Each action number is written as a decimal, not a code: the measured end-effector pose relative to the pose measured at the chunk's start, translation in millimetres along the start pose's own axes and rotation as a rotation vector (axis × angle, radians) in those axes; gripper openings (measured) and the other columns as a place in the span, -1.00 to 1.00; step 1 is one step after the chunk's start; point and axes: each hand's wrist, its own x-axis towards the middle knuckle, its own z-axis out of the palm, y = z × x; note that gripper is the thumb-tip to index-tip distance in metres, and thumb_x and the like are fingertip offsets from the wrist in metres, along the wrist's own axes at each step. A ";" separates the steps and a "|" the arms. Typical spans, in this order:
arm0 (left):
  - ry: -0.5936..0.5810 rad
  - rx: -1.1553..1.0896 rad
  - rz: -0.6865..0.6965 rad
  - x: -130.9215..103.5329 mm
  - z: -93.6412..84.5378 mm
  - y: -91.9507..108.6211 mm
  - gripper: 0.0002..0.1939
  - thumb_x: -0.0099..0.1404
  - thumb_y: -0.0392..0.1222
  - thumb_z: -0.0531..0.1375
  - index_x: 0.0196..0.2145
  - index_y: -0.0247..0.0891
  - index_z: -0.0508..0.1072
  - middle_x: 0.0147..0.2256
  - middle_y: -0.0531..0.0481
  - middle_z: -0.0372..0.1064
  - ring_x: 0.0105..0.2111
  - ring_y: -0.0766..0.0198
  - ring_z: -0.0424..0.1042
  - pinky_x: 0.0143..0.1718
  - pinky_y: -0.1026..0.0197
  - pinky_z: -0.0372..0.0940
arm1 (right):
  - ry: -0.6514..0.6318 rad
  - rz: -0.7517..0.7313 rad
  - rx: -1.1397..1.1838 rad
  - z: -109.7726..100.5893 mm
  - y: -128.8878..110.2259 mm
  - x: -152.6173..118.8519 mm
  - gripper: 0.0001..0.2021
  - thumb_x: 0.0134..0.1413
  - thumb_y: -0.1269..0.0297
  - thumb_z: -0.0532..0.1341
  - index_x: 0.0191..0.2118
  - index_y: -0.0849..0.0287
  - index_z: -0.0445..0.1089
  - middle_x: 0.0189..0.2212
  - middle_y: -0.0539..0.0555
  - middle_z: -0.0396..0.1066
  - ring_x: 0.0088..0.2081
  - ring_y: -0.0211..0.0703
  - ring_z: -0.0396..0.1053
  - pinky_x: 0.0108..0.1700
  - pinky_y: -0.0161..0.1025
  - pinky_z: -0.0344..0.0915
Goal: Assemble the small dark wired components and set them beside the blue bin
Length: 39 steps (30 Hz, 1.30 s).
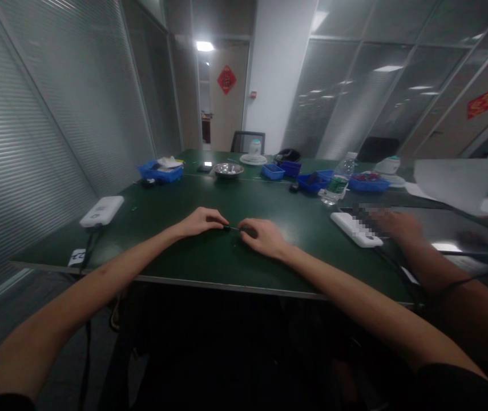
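Note:
Over the middle of the green table (175, 251), my left hand (201, 221) pinches a small black part (226, 228) between thumb and fingers. Facing it, my right hand (264, 237) is closed around the dark handle of what looks like a screwdriver (249, 232). Its thin metal shaft points left and reaches the black part; whether the tip sits in it is too small to tell. Both hands rest low, close to the tabletop.
Left stands a white power bank (102, 211) with a cable. Behind are a blue tray (161, 170), a metal bowl (228, 169), a small blue tray (273, 172) and a water bottle (338, 180). At right, a co-worker's hand (398, 227) is near another white device (355, 229).

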 end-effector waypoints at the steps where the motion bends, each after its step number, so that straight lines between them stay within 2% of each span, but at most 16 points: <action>1: 0.002 0.000 0.002 -0.1 0.1 0.2 -0.74 0.41 -0.08 0.33 -0.01 -0.19 0.69 -0.07 -0.12 0.61 -0.05 0.12 0.55 0.06 0.11 0.35 | 0.000 -0.006 0.005 0.3 0.4 0.1 -0.75 0.34 0.23 0.21 0.07 0.07 0.51 -0.10 0.07 0.59 -0.17 -0.10 0.51 -0.11 -0.22 0.31; 5: 0.005 -0.008 0.013 0.6 1.4 2.1 -0.75 0.40 -0.08 0.34 -0.04 -0.21 0.71 -0.10 -0.13 0.61 -0.08 0.12 0.55 0.02 0.12 0.36 | 0.007 -0.034 0.019 2.9 3.0 0.8 -0.75 0.34 0.24 0.22 0.07 0.07 0.50 -0.11 0.07 0.59 -0.18 -0.09 0.51 -0.12 -0.21 0.31; 11: -0.033 -0.026 0.031 1.4 5.1 5.3 -0.74 0.41 -0.09 0.35 -0.01 -0.20 0.70 -0.09 -0.13 0.61 -0.05 0.12 0.54 0.05 0.11 0.35 | -0.002 -0.073 0.027 6.7 6.8 2.0 -0.74 0.39 0.22 0.20 0.11 0.03 0.48 -0.03 0.08 0.58 -0.08 -0.06 0.52 -0.02 -0.18 0.33; 14: -0.048 -0.012 0.009 0.7 5.4 4.2 -0.69 0.42 -0.09 0.33 0.07 -0.18 0.66 -0.06 -0.12 0.60 -0.04 0.13 0.53 0.04 0.11 0.34 | 0.006 -0.083 0.034 6.9 6.5 2.3 -0.73 0.42 0.20 0.18 0.13 0.04 0.47 0.00 0.09 0.57 -0.06 -0.06 0.51 -0.01 -0.18 0.33; 18: -0.071 -0.040 -0.038 0.3 5.2 2.9 -0.55 0.43 -0.08 0.33 0.23 -0.15 0.55 -0.03 -0.12 0.58 -0.05 0.14 0.52 0.01 0.12 0.35 | 0.030 -0.008 0.030 5.9 4.8 3.4 -0.73 0.44 0.19 0.15 0.13 0.07 0.47 -0.04 0.11 0.59 -0.13 -0.08 0.52 -0.09 -0.20 0.33; 23: -0.073 0.058 0.032 1.8 5.5 5.4 -0.70 0.45 0.00 0.30 0.03 -0.14 0.68 -0.03 -0.14 0.52 -0.02 0.12 0.50 0.04 0.11 0.34 | -0.014 0.169 -0.085 3.9 3.0 6.0 -0.72 0.40 0.12 0.18 0.09 0.03 0.52 -0.12 0.07 0.62 -0.18 -0.04 0.52 -0.17 -0.21 0.30; 26: -0.062 0.090 0.045 2.2 5.6 6.6 -0.71 0.46 0.01 0.29 0.01 -0.14 0.68 0.00 -0.15 0.48 0.00 0.10 0.48 0.06 0.10 0.34 | -0.029 0.240 -0.135 2.6 2.2 6.9 -0.70 0.40 0.11 0.18 0.10 0.01 0.53 -0.12 0.08 0.63 -0.16 -0.02 0.53 -0.17 -0.21 0.31; 30: -0.056 0.069 0.044 1.3 4.2 5.2 -0.69 0.47 -0.01 0.27 0.05 -0.15 0.66 0.02 -0.16 0.50 0.03 0.09 0.47 0.10 0.08 0.32 | -0.033 0.264 -0.130 0.4 0.8 6.8 -0.68 0.41 0.08 0.16 0.12 0.01 0.52 -0.10 0.09 0.63 -0.15 -0.02 0.53 -0.17 -0.21 0.30; 35: -0.029 0.121 -0.018 0.5 1.6 0.0 -0.58 0.46 -0.02 0.27 0.19 -0.17 0.56 -0.03 -0.14 0.50 -0.06 0.10 0.47 -0.01 0.09 0.34 | -0.044 0.264 -0.130 -0.9 -0.5 6.5 -0.68 0.41 0.08 0.15 0.11 0.02 0.52 -0.11 0.10 0.62 -0.17 -0.01 0.53 -0.20 -0.20 0.28; 39: -0.060 0.220 -0.003 -0.2 0.3 -1.3 -0.64 0.49 -0.02 0.22 0.14 -0.15 0.60 0.00 -0.15 0.45 0.01 0.06 0.43 0.06 0.06 0.31 | -0.046 0.253 -0.123 -0.7 -0.5 6.2 -0.68 0.41 0.08 0.15 0.11 0.03 0.52 -0.14 0.09 0.62 -0.21 -0.04 0.52 -0.23 -0.22 0.28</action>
